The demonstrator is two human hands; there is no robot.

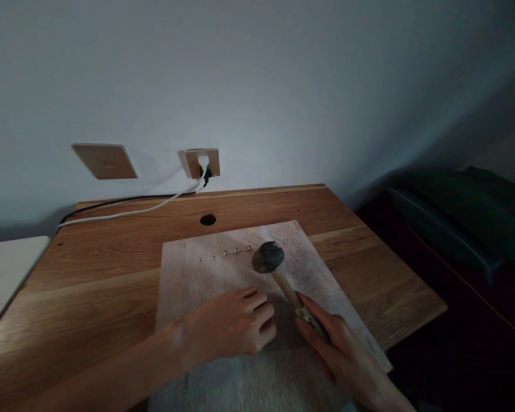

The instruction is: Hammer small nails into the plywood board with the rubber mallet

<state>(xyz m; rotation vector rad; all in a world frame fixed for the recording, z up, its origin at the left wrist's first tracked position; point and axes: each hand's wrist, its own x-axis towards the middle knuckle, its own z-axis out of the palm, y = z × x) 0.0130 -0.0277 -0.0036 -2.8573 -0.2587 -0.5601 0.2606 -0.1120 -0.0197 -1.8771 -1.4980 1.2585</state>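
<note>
My right hand (347,355) has its grip clamped on the hammer (268,257), head resting on the board (189,274) beside a row of nails (236,250) standing proud, only part driven, I judge. My left hand (232,326) rests mid-board, grip curled together.

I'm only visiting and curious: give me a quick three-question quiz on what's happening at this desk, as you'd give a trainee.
1. True or false: the right hand holds the hammer by its handle.
2. The left hand rests on: A) the board B) the bare desk C) the wall socket.
3. Fill in: a row of small ___ stands in the board beside the hammer.
Key: 1 true; 2 A; 3 nails.
</note>
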